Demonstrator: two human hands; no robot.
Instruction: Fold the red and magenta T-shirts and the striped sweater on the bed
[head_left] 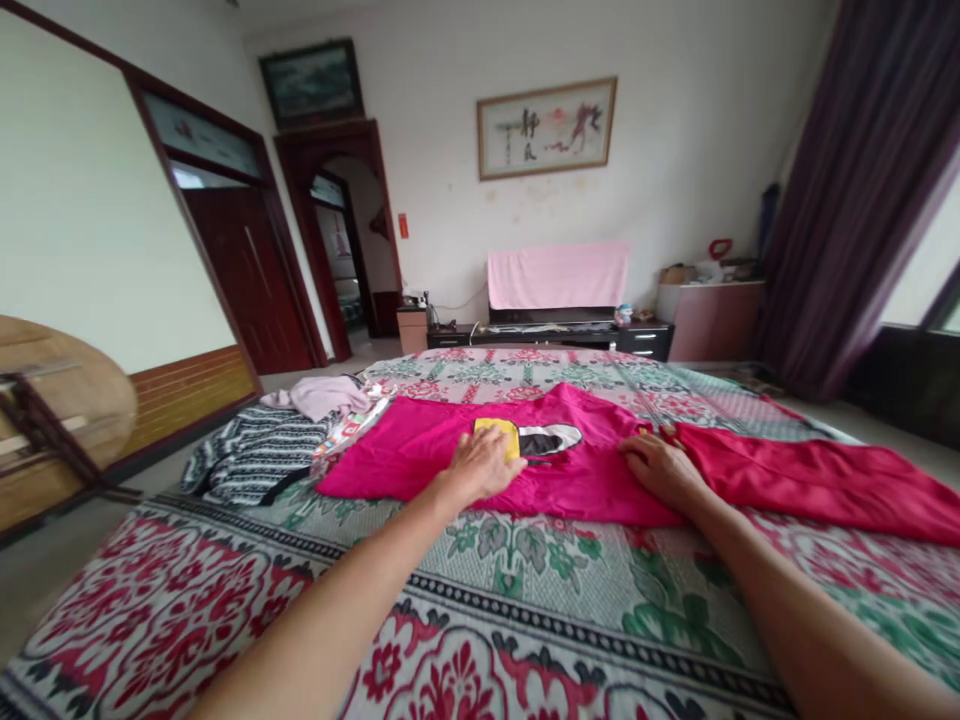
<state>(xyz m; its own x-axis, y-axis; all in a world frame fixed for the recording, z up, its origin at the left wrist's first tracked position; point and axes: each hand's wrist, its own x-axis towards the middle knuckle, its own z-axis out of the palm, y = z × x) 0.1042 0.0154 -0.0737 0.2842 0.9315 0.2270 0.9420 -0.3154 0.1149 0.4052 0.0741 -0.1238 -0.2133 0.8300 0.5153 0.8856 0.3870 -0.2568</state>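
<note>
A bright pink cloth (405, 450), perhaps a garment or bag, lies spread on a bed-like surface with a patterned cover (510, 550). My left hand (484, 465) rests flat on it, fingers stretched over a yellow patch (499, 432). Beside that patch is a black-and-white oval shape (551, 440); I cannot tell what it is. My right hand (661, 472) lies on the pink cloth's right part, fingers loosely bent and apart. Just beyond it, a red cloth (817, 480) stretches to the right. Neither hand visibly lifts anything.
A black-and-white striped garment (255, 455) and a pale pink cloth (319, 395) are heaped at the left. Beyond the cover's far edge stands a low black cabinet (649, 340). A round wooden tabletop (64, 410) leans at far left; a purple curtain (847, 200) hangs right.
</note>
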